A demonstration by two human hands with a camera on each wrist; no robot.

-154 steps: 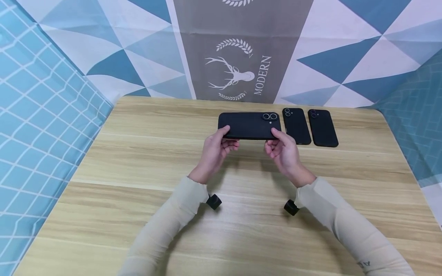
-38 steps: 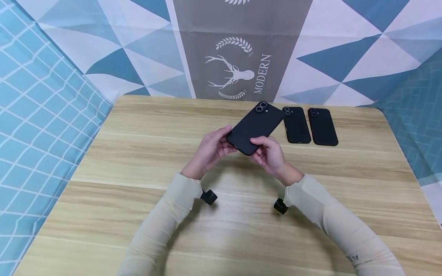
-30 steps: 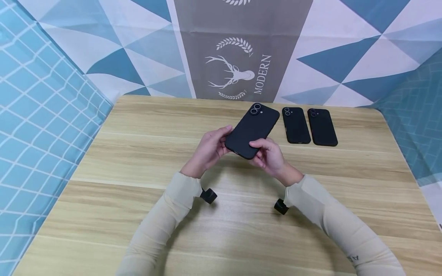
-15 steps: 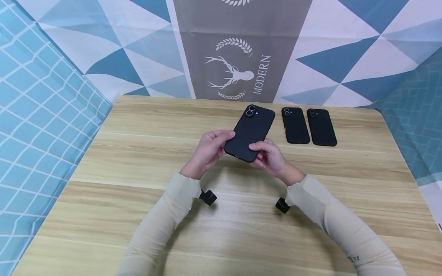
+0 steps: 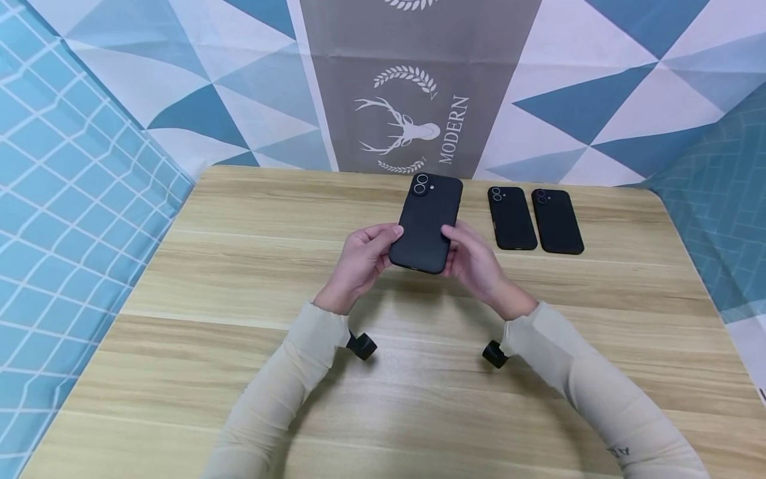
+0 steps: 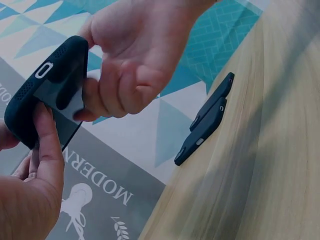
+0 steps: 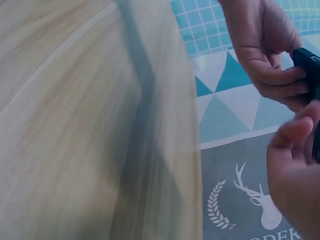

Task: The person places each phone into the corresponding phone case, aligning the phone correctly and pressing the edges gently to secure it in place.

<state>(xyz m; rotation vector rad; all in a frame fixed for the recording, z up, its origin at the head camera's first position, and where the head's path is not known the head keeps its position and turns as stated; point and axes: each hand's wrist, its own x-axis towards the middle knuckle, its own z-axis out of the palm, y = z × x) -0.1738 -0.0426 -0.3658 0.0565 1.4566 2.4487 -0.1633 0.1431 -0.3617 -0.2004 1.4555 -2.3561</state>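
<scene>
In the head view a black smartphone in a matte black case [image 5: 426,223] is held above the far part of the table, back with twin lenses facing up. My left hand [image 5: 360,261] grips its lower left edge, thumb on the back. Along the lower right edge my right hand [image 5: 479,263] grips it, thumb also on the back. From below, the left wrist view shows the phone's charging-port end and its glossy, reflecting front [image 6: 67,95], with fingers beneath. At the right wrist view's edge only a dark part of the phone [image 7: 311,75] shows.
Two more black phones, a nearer one [image 5: 513,218] and a farther-right one [image 5: 558,221], lie side by side, lenses up, at the wooden table's [image 5: 269,279] back right. A patterned wall cloth [image 5: 419,86] stands directly behind the table's back edge.
Sideways between both hands at first, the phone was turned diagonal, then swung nearly upright with its lens end moving left. My right hand has shifted its grip up the right edge.
</scene>
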